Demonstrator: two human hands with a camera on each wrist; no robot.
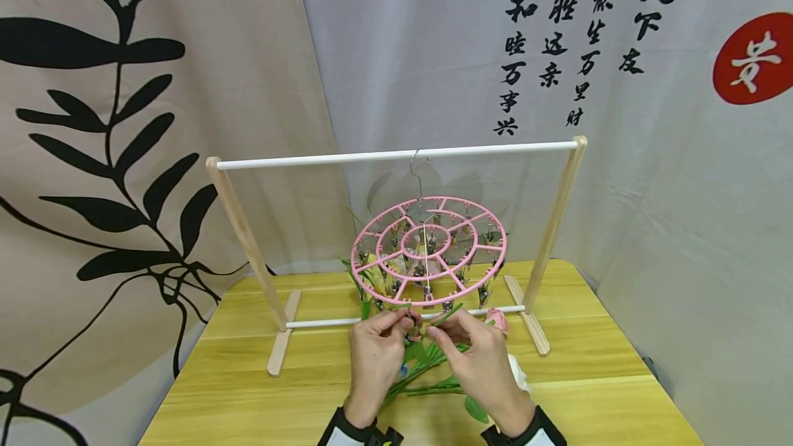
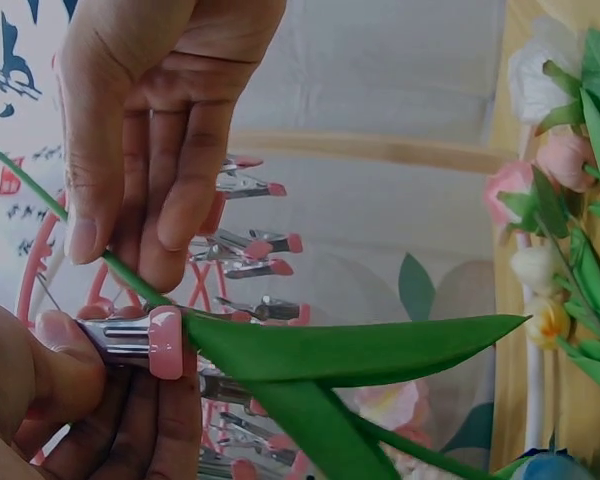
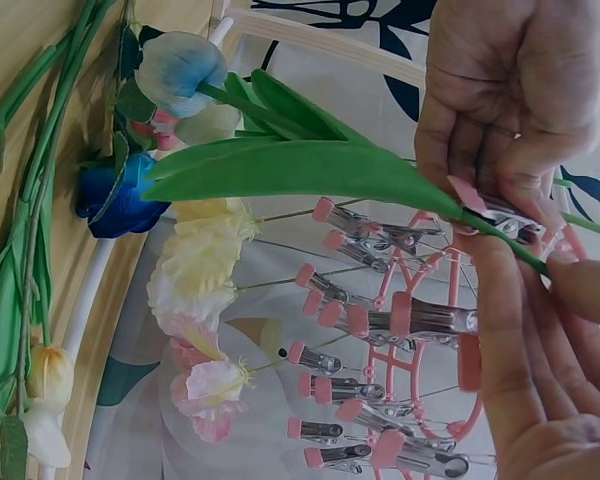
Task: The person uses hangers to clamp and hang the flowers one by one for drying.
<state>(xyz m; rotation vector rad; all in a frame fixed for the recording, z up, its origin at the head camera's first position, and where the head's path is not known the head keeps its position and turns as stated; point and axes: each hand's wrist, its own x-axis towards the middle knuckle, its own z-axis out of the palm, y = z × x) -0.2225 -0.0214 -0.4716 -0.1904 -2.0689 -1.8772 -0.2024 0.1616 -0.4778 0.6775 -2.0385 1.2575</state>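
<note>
A round pink clip hanger (image 1: 503,246) hangs by its hook from a white rod (image 1: 347,158), several metal clips dangling below its rings. My left hand (image 1: 378,346) pinches one metal clip (image 2: 166,340) with pink tips at the hanger's near edge. Close beside it, my right hand (image 1: 477,353) holds the green stem (image 2: 130,275) of an artificial tulip between thumb and fingers. The stem lies at the clip's pink tips. Long green leaves (image 3: 300,172) and a blue-and-white bloom (image 3: 180,75) hang downward from it.
Wooden posts (image 1: 554,226) and feet (image 1: 283,336) carry the rod on the wood-grain table (image 1: 619,391). A pink rose (image 1: 498,321), a white flower (image 1: 517,372) and green stems lie near my hands. Yellow (image 3: 205,250) and pink flowers (image 3: 215,390) hang from other clips. Printed curtains stand behind.
</note>
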